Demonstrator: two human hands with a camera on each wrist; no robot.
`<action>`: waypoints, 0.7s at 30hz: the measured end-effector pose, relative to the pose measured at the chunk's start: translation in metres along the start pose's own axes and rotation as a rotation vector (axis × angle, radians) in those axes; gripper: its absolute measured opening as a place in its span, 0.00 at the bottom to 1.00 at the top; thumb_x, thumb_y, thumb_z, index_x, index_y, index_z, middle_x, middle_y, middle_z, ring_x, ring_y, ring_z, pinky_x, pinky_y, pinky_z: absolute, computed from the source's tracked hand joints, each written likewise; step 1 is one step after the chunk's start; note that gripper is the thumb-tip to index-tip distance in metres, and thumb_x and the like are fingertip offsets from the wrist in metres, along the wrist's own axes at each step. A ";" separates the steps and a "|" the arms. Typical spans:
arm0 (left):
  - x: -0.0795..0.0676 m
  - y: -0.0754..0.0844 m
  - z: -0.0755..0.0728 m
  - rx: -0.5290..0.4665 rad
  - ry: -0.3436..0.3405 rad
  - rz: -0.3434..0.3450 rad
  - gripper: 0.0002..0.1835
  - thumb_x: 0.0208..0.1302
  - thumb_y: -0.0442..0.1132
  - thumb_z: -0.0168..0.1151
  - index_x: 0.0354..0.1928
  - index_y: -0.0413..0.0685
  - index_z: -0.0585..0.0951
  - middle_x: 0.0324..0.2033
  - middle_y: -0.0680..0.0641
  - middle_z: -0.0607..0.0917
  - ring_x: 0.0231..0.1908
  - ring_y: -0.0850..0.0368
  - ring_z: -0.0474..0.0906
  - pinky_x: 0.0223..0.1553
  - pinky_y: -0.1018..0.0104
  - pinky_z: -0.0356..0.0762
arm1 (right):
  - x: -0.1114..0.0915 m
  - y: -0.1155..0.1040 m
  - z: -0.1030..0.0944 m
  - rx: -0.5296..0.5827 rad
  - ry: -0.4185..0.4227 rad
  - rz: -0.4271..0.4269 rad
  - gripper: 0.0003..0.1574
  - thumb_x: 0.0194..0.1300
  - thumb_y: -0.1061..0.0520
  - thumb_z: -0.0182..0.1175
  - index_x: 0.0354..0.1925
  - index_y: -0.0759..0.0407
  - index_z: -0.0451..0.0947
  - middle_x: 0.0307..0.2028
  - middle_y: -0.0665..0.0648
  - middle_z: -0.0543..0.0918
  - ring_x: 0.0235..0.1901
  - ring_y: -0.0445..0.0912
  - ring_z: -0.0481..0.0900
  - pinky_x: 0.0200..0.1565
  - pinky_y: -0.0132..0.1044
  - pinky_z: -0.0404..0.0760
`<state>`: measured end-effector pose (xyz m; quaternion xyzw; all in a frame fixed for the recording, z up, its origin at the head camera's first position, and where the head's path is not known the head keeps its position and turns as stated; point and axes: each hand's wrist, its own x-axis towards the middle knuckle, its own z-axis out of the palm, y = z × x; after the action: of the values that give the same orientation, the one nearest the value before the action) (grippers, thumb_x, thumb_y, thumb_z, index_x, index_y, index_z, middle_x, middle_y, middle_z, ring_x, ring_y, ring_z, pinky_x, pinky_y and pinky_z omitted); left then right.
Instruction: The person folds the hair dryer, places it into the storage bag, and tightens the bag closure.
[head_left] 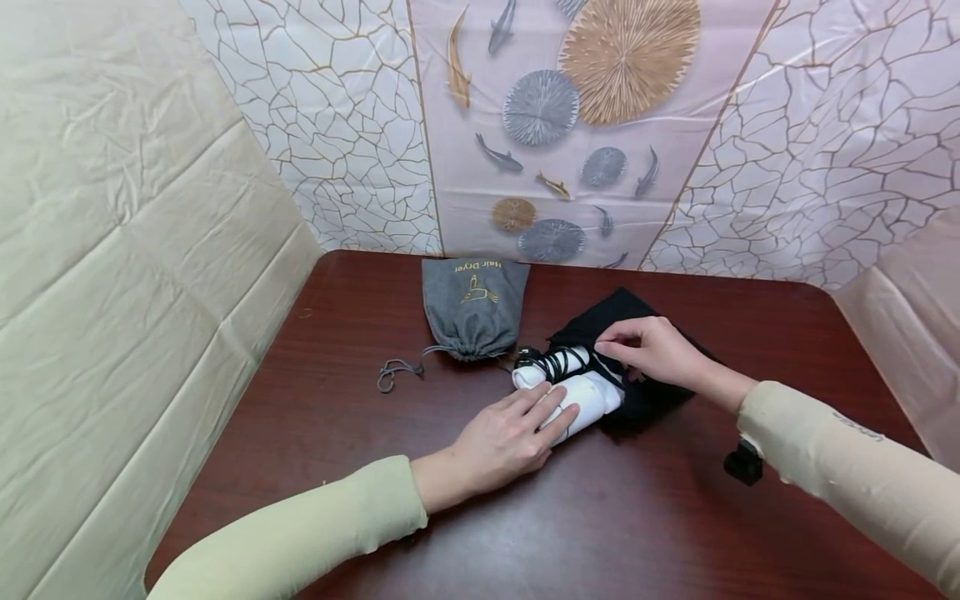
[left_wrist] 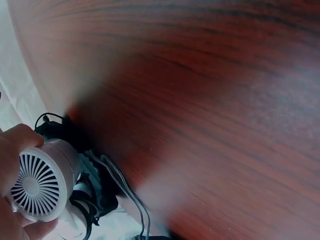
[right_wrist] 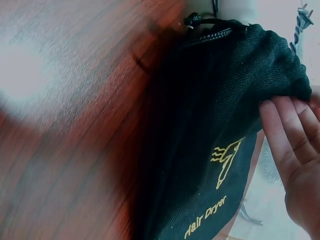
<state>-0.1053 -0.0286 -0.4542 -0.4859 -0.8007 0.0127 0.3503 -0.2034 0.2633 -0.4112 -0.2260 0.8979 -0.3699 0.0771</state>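
Nearest on the dark wooden table [head_left: 315, 333], the left hand [head_left: 502, 437] is laid against the near end of a white hair dryer [head_left: 588, 400]. In the left wrist view the round vented end of the dryer [left_wrist: 37, 185] is clasped between the thumb above and the fingertips below, so the hand is closed around it.

Just beyond, the dryer is seen lying on its side near the middle of the table, with its black cord [head_left: 551, 362] wound round the folded handle. Its far right part is covered by a black bag [head_left: 637, 400].

The mouth of the black bag is pinched by the right hand [head_left: 652, 348], which comes in from the right. In the right wrist view the fingers [right_wrist: 287, 145] are curled over the edge of the black cloth, and gold lettering and a bird emblem [right_wrist: 225, 160] are shown on the bag.

Farther back and to the left, a grey drawstring bag [head_left: 472, 304] with the same gold print is laid flat, apart from the dryer, its cord [head_left: 397, 371] trailing towards the near left.

Farthest away, patterned sheets [head_left: 570, 125] with fish and round shapes are hung behind the table.
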 end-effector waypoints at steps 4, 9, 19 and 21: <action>0.002 0.001 0.003 0.026 0.001 0.019 0.26 0.66 0.48 0.69 0.64 0.51 0.85 0.62 0.42 0.86 0.61 0.49 0.84 0.60 0.59 0.84 | 0.003 -0.003 0.003 0.042 -0.001 0.018 0.07 0.76 0.58 0.66 0.46 0.59 0.90 0.25 0.55 0.81 0.21 0.50 0.85 0.26 0.45 0.89; 0.005 0.000 0.006 0.055 -0.010 0.032 0.23 0.70 0.46 0.66 0.65 0.51 0.85 0.62 0.43 0.86 0.61 0.48 0.84 0.60 0.58 0.83 | 0.004 -0.005 0.006 0.077 0.001 0.036 0.08 0.76 0.57 0.66 0.46 0.59 0.90 0.28 0.56 0.84 0.24 0.49 0.85 0.27 0.46 0.89; 0.006 -0.006 0.015 0.011 -0.022 -0.003 0.27 0.66 0.47 0.70 0.66 0.50 0.84 0.63 0.42 0.86 0.62 0.48 0.84 0.63 0.59 0.81 | 0.005 -0.008 0.008 0.138 -0.016 0.048 0.10 0.77 0.57 0.66 0.48 0.62 0.89 0.36 0.59 0.89 0.27 0.46 0.85 0.28 0.47 0.90; 0.006 -0.006 0.017 0.003 -0.026 -0.005 0.28 0.65 0.47 0.71 0.66 0.49 0.84 0.63 0.42 0.85 0.62 0.48 0.84 0.64 0.59 0.81 | 0.006 -0.009 0.009 0.137 -0.016 0.049 0.10 0.77 0.57 0.66 0.48 0.62 0.89 0.34 0.59 0.88 0.26 0.46 0.84 0.28 0.47 0.90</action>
<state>-0.1216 -0.0214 -0.4613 -0.4832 -0.8064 0.0195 0.3405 -0.2029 0.2496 -0.4113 -0.2009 0.8752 -0.4265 0.1085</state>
